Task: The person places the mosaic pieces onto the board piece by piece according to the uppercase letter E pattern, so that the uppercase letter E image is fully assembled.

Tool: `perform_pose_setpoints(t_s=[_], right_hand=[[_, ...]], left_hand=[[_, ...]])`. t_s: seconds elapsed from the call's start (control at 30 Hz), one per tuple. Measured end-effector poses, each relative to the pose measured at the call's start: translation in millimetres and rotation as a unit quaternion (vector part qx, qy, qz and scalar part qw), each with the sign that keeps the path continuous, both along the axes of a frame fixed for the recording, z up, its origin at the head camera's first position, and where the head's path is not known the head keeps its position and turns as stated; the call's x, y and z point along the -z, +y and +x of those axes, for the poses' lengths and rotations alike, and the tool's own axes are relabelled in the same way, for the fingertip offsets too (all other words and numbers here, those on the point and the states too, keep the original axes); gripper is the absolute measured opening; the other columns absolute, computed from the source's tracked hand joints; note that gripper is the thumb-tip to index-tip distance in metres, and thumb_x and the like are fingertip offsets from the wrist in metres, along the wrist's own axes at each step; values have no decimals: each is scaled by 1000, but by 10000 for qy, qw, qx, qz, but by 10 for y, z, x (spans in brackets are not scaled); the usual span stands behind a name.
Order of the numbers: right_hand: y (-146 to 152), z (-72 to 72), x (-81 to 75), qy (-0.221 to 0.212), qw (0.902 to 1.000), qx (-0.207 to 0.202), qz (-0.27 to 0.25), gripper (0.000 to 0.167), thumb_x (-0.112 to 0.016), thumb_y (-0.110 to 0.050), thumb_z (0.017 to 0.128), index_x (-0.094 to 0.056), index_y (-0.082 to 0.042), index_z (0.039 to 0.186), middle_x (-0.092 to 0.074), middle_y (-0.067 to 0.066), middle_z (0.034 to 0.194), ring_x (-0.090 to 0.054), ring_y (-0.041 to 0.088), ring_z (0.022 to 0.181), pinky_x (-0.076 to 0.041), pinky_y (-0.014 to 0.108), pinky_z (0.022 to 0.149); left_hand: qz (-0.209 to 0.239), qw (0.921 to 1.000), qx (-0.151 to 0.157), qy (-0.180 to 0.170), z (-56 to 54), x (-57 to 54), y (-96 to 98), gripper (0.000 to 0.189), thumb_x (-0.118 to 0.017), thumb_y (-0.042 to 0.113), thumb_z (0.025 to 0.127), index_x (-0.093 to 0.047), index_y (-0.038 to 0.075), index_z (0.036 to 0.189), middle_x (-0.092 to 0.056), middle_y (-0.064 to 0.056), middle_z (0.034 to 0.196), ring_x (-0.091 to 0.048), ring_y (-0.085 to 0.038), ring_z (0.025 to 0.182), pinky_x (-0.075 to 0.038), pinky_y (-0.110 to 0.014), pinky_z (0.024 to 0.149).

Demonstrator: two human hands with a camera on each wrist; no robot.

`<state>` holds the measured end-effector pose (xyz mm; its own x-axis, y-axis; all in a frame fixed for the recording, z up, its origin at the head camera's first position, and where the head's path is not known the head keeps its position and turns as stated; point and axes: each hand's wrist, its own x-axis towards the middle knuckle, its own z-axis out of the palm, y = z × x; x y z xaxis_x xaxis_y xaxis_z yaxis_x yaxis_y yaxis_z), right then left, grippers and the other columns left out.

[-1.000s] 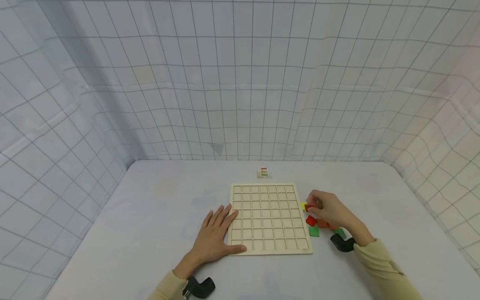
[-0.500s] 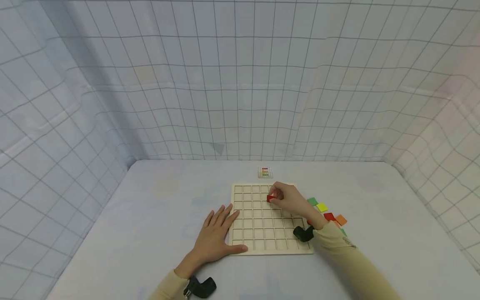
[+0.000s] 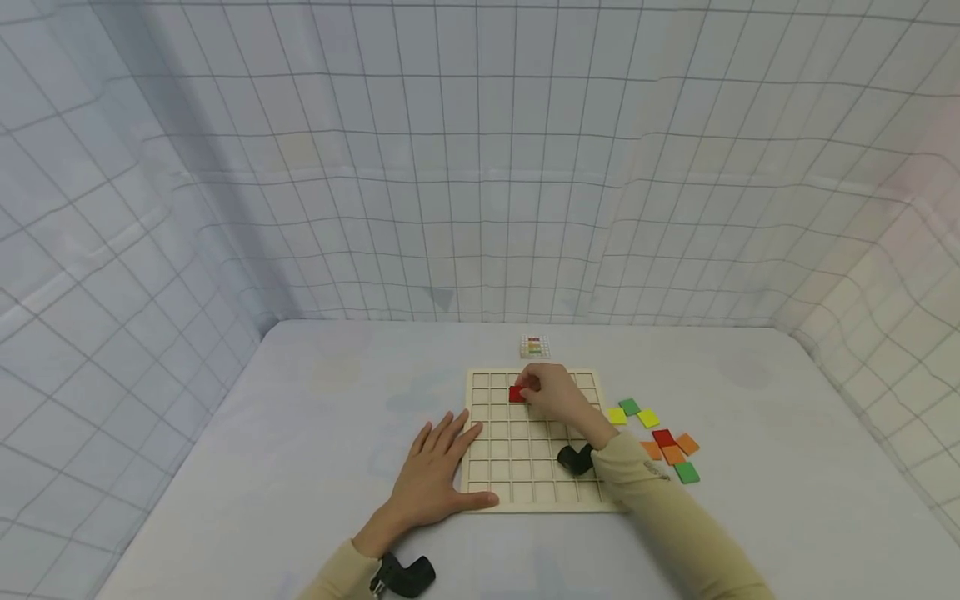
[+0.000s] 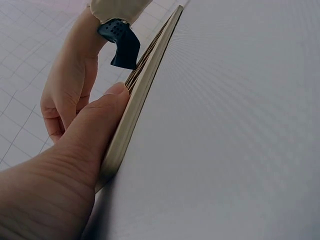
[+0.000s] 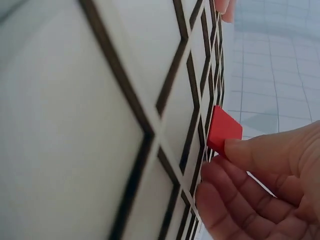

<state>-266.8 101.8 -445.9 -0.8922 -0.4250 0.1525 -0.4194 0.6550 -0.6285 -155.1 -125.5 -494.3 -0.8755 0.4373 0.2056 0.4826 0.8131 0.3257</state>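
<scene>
A pale wooden grid board [image 3: 498, 472] lies on the table in the head view. Over its second row from the back, my right hand [image 3: 557, 393] pinches a red square tile [image 3: 516, 394] between thumb and fingers. In the right wrist view the red tile [image 5: 223, 131] is tilted, its edge at the grid's raised ribs, with the thumb on its near corner. My left hand [image 3: 430, 478] lies with fingers spread on the board's left side, and its thumb [image 4: 115, 92] rests along the front edge in the left wrist view.
Loose tiles lie right of the board: green tiles [image 3: 687, 472], yellow tiles [image 3: 648, 418], orange tiles [image 3: 687, 443] and a red tile [image 3: 663, 437]. Behind the board sits a small card [image 3: 535, 347] with a coloured grid pattern. A white gridded curtain [image 3: 495, 192] surrounds the table.
My right hand has carried the red tile from the loose tiles leftward onto the board, moving a little further left over the last half second. The left hand has stayed in place.
</scene>
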Motion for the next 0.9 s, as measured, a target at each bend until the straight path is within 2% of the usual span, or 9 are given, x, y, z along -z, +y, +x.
perform_pose_setpoints(t_s=[0.13,0.27,0.5,0.57,0.8,0.9], right_hand=[[-17,24,-8,114,9992,130,368,7,-68,-3,86,-71,-7,91,-63,-1,82,-54,13,69,-47,29,62],[-4,55,-26,250,9975,74,658,14,-67,-3,86,-74,-5,98,-62,2,88,-52,14,70,-45,29,60],[65,121,-29,80,9956,-154,921,25,-63,-7,90,-70,-3,113,-57,8,101,-53,22,88,-46,36,73],[94,136,-18,89,9940,-289,1051,29,-64,-10,90,-67,-3,118,-55,10,106,-52,24,93,-46,37,77],[214,206,11,534,9807,-1088,1533,46,-65,-16,91,-55,3,131,-51,18,125,-50,31,109,-45,43,87],[277,259,7,470,9779,-1277,1589,49,-65,-19,92,-52,3,133,-49,18,131,-46,34,119,-40,47,96]], left_hand=[[-2,10000,-7,25,-1,-1,-2,102,-53,80,73,-31,17,150,-20,-6,156,-12,-27,142,-5,-48,112],[9,10000,17,32,-7,0,-1,101,-53,79,73,-31,17,150,-20,-6,156,-12,-28,142,-6,-48,112],[9,10000,23,12,-12,8,9,101,-53,79,73,-31,17,150,-20,-6,156,-13,-28,142,-6,-49,112],[-16,10000,13,9,-13,15,13,102,-52,80,73,-31,17,150,-20,-6,156,-13,-27,142,-7,-49,112],[-55,10000,-49,-13,-14,16,16,103,-51,81,72,-31,18,151,-19,-6,156,-12,-27,142,-6,-49,112],[-81,9999,-59,-10,-17,15,13,103,-50,81,73,-30,18,151,-19,-6,156,-11,-27,142,-6,-49,112]])
